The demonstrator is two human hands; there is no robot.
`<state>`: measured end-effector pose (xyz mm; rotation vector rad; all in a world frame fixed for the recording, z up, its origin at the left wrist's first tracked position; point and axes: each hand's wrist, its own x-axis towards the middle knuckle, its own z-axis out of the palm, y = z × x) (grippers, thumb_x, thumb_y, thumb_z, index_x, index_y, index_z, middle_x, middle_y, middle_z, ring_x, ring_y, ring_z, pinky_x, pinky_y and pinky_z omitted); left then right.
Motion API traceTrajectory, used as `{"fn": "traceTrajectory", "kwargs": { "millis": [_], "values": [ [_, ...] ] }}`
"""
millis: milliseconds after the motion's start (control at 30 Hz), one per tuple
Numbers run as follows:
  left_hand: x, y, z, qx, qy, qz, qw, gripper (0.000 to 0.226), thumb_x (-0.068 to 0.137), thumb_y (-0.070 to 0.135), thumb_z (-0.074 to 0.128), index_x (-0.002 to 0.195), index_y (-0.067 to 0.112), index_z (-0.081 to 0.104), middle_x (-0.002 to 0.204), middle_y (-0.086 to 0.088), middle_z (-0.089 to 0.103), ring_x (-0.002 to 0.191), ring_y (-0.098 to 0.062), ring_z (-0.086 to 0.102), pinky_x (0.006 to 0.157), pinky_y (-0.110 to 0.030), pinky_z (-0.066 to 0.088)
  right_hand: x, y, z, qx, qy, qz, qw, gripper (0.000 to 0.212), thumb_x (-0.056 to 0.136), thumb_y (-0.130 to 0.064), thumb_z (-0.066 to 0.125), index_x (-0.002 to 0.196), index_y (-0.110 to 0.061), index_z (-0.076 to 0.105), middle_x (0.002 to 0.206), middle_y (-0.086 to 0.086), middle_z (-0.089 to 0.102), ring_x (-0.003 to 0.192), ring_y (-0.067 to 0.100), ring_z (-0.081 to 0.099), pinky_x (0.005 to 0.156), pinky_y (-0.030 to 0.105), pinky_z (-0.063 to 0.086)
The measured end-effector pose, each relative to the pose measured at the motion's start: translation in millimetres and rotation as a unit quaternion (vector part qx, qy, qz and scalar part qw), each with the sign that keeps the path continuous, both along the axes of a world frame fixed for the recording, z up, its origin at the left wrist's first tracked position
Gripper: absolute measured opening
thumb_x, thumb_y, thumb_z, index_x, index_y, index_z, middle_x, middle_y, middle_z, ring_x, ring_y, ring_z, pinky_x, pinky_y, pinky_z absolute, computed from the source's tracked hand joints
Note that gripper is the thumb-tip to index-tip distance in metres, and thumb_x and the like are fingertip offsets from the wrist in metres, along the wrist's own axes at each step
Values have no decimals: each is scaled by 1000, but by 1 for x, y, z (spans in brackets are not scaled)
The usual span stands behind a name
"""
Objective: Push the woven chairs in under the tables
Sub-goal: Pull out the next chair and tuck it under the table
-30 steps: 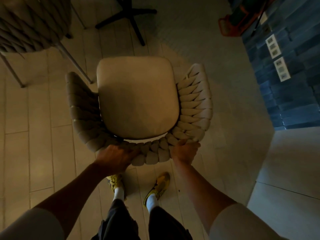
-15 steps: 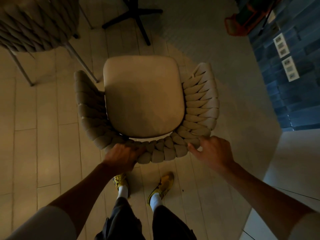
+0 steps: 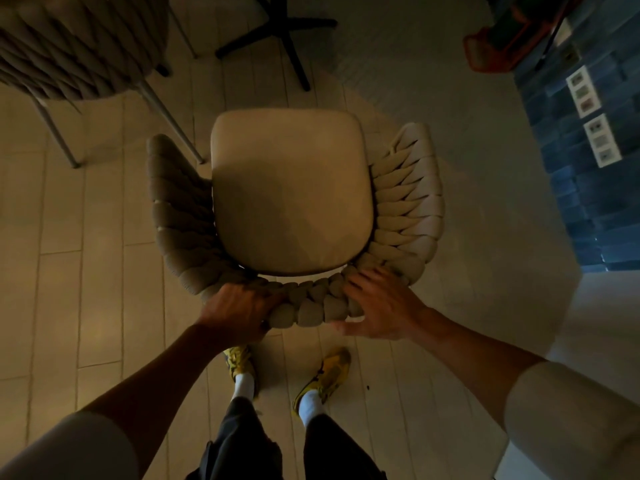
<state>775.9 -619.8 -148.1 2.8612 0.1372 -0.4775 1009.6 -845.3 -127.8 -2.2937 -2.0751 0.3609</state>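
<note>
A beige woven chair [image 3: 408,202] with a smooth cushioned seat [image 3: 291,192] stands right below me, its braided backrest curving toward my legs. My left hand [image 3: 235,313] is closed over the left part of the backrest rim. My right hand [image 3: 381,306] lies on the right part of the rim with its fingers spread, touching the weave but not wrapped around it. A black cross-shaped table base [image 3: 284,32] stands on the floor beyond the seat's front edge; the tabletop is out of view.
A second woven chair [image 3: 76,46] on thin metal legs stands at the upper left, close to my chair's left arm. A blue tiled wall [image 3: 595,188] runs along the right. An orange object [image 3: 495,46] sits at the upper right. My yellow shoes [image 3: 325,375] are just behind the chair.
My right hand let go of the backrest, swung out to the right, and has now come back onto the rim with open fingers. My left hand has kept its grip.
</note>
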Motion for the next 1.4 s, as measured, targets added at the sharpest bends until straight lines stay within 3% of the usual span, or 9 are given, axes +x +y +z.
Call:
{"fn": "traceTrajectory", "kwargs": {
  "millis": [133, 267, 467, 667, 733, 900, 1033, 1167, 1400],
  "values": [
    [2, -3, 11, 3, -39, -1, 999, 63, 77, 57, 70, 136, 35, 61, 107, 6, 75, 75, -16, 72, 60, -22, 50, -2, -1, -11, 49, 8, -3, 999, 77, 78, -91, 59, 102, -18, 69, 100, -2, 70, 86, 21, 65, 78, 36, 47],
    [2, -5, 6, 3, -41, 29, 999, 76, 80, 88, 34, 138, 42, 54, 115, 11, 72, 86, -12, 71, 69, -23, 54, 2, 2, -17, 98, -18, 41, 994, 68, 75, -83, 66, 95, -18, 70, 89, -3, 71, 73, 19, 66, 68, 30, 47],
    [6, -9, 16, 61, 45, 29, 997, 69, 89, 76, 45, 145, 36, 48, 121, 5, 69, 96, -17, 70, 76, -26, 48, 4, 2, -20, 104, -40, 59, 992, 64, 71, -79, 72, 90, -18, 69, 83, -1, 72, 66, 20, 67, 61, 30, 48],
    [6, -1, 9, 56, 33, 18, 998, 79, 78, 79, 24, 122, 33, 71, 95, 6, 75, 69, -15, 71, 59, -23, 53, 12, 7, -23, 65, -40, 70, 995, 67, 74, -83, 58, 93, -19, 68, 79, -1, 72, 65, 21, 67, 57, 31, 50],
    [8, 2, 6, 44, 32, 9, 998, 84, 77, 81, 20, 132, 33, 63, 109, 4, 73, 81, -17, 72, 67, -25, 54, 15, 11, -23, 59, -30, 69, 995, 67, 73, -83, 57, 92, -19, 68, 78, 0, 72, 65, 22, 67, 57, 32, 51],
    [21, 14, 14, 74, 28, 15, 997, 78, 82, 80, 24, 133, 34, 62, 104, 6, 74, 81, -14, 72, 67, -24, 52, 28, 26, -21, 70, -44, 71, 994, 70, 72, -85, 52, 91, -21, 71, 78, -1, 73, 64, 21, 68, 56, 29, 48],
    [34, 23, 18, 39, 29, 41, 998, 63, 90, 74, 47, 139, 35, 54, 122, 7, 69, 96, -14, 70, 75, -23, 47, 41, 40, -19, 67, -50, 69, 994, 68, 70, -84, 64, 91, -20, 73, 79, -2, 74, 64, 21, 69, 56, 29, 49],
    [45, 38, 13, 39, 34, 56, 997, 73, 79, 82, 30, 132, 40, 57, 118, 11, 70, 92, -12, 70, 79, -26, 55, 52, 55, -17, 65, -59, 64, 994, 69, 68, -85, 67, 91, -20, 74, 79, -3, 75, 64, 21, 69, 58, 28, 47],
    [68, 63, 16, 44, 22, 53, 997, 61, 85, 78, 47, 130, 39, 58, 118, 11, 68, 92, -13, 69, 79, -28, 54, 75, 83, -15, 69, -57, 54, 995, 67, 68, -83, 67, 89, -20, 75, 80, -4, 76, 65, 20, 70, 57, 27, 46]
  ]
}}
